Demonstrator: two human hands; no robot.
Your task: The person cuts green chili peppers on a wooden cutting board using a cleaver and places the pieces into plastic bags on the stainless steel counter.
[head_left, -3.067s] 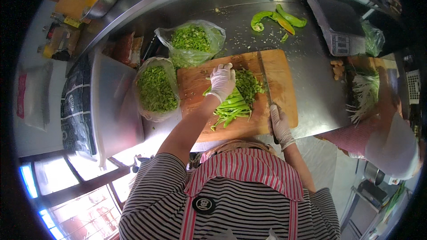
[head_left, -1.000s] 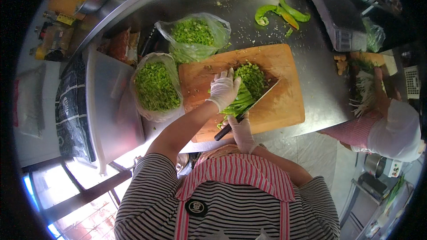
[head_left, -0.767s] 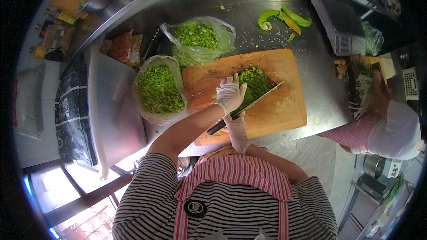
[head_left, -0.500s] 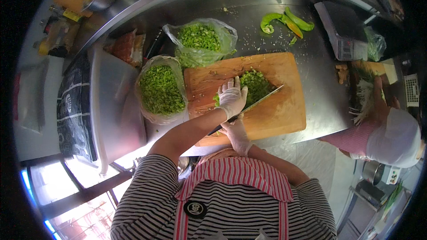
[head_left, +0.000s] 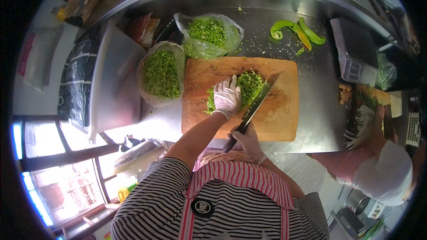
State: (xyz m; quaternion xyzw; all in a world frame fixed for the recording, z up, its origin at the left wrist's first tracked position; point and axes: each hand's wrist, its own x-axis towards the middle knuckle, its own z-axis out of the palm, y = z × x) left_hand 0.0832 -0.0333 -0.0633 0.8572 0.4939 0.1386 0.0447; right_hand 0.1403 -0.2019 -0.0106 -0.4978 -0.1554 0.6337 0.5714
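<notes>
A heap of chopped green vegetable (head_left: 251, 85) lies on the wooden cutting board (head_left: 278, 126). My gloved left hand (head_left: 227, 97) rests on the heap's left part, fingers stretched out flat over it. Wrapped round the dark handle of a large kitchen knife (head_left: 257, 106), my gloved right hand (head_left: 250, 143) is at the board's near edge. The blade slants away to the right, beside the heap, and looks slightly blurred. To the left stand two clear plastic bags, a near bag (head_left: 181, 78) and a far bag (head_left: 236, 31), both full of chopped green pieces.
Whole green peppers (head_left: 311, 32) lie at the back of the steel counter (head_left: 318, 106) among scattered seeds. A scale (head_left: 351, 58) stands at the back right. A covered bin (head_left: 116, 73) is at left. At right, another person's hand (head_left: 378, 118) is by white-rooted greens (head_left: 361, 126).
The knife has swung to a steeper angle, its handle drawn nearer to me. My left hand stays on the greens, with fingers closer together. The whole view has shifted and turned slightly.
</notes>
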